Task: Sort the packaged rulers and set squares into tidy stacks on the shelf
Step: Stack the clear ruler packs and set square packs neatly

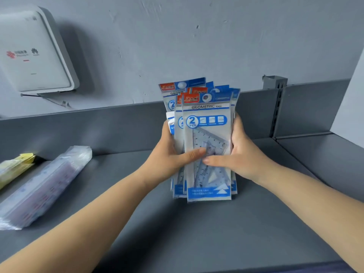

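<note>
A bundle of several set square packs [206,134], white and blue with "GEOMETRIC" headers, stands upright on its lower edges on the grey shelf [177,233]. My left hand [169,156] grips the bundle's left side, thumb across the front pack. On the right side my right hand [240,152] clasps it, thumb also on the front. The packs are fanned unevenly at the top. At the left of the shelf lies a stack of clear-wrapped ruler packs [45,186], flat and angled.
A yellow packet [13,166] lies at the far left edge beside the ruler packs. A white router box [33,52] hangs on the wall above. A slotted upright post [275,107] and a divider bound the shelf at the right.
</note>
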Available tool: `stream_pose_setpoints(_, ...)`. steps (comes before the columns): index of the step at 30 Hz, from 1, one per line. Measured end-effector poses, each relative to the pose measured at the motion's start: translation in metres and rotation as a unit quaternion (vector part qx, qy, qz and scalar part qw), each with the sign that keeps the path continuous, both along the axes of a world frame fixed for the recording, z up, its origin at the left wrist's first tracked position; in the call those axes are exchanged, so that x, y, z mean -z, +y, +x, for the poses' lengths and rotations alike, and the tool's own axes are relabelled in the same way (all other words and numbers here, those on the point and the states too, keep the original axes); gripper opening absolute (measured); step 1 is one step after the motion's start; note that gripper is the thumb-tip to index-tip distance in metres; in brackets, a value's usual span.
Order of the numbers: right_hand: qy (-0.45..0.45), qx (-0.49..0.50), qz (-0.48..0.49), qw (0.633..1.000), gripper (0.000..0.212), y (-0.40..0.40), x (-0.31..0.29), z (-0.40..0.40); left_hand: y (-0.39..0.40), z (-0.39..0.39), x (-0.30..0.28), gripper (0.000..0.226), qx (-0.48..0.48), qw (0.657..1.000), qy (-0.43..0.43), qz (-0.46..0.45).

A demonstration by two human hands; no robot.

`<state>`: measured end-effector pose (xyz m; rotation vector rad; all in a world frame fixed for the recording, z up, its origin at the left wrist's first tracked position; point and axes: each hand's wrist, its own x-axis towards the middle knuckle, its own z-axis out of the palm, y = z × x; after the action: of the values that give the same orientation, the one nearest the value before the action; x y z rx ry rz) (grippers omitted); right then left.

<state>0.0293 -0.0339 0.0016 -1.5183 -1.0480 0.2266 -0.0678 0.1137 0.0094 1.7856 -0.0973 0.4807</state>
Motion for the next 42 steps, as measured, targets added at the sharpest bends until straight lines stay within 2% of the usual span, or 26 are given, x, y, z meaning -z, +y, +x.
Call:
stream_pose_setpoints(5, -0.033, 0.004, 0.024, 0.999, 0.094, 0.003, -0.007, -0.003, -0.006, -0.001, 0.000, 0.055, -0.018, 0.999, -0.039, -0.025)
stream_pose_setpoints(9, -0.060, 0.030, 0.057, 0.996, 0.087, 0.005, -0.021, -0.006, -0.005, -0.003, -0.015, 0.059, -0.028, 0.995, -0.089, -0.027)
stream_pose_setpoints(12, -0.094, 0.037, -0.014, 0.995, 0.097, 0.003, -0.013, -0.005, 0.000, -0.005, -0.006, 0.072, -0.008, 0.998, -0.065, -0.010)
stream_pose_setpoints(14, -0.081, 0.016, -0.086, 0.993, 0.108, -0.002, 0.000, -0.006, 0.000, -0.009, 0.011, 0.075, -0.001, 1.000, -0.028, 0.009)
stream_pose_setpoints(17, -0.075, 0.024, -0.130, 0.988, 0.105, -0.006, 0.011, -0.006, -0.003, -0.013, 0.022, 0.070, 0.001, 0.999, -0.020, 0.027)
stream_pose_setpoints(25, -0.088, 0.050, -0.098, 0.990, 0.107, 0.003, -0.011, -0.006, -0.002, -0.008, 0.002, 0.068, -0.009, 0.999, -0.045, 0.004)
stream_pose_setpoints(29, -0.064, 0.029, -0.106, 0.992, 0.112, 0.002, -0.007, -0.006, 0.000, -0.007, 0.005, 0.080, 0.015, 1.000, -0.007, -0.018)
stream_pose_setpoints(32, -0.038, 0.001, -0.122, 0.992, 0.112, -0.002, 0.011, -0.009, -0.003, -0.009, 0.019, 0.081, 0.016, 1.000, 0.016, -0.005)
stream_pose_setpoints(38, -0.026, -0.013, -0.093, 0.995, 0.106, 0.000, 0.021, -0.010, -0.003, -0.004, 0.027, 0.079, 0.012, 1.000, -0.004, -0.012)
stream_pose_setpoints(42, -0.027, 0.018, -0.048, 0.998, 0.111, 0.005, 0.012, -0.006, -0.009, 0.005, 0.024, 0.072, -0.005, 0.997, -0.044, -0.070)
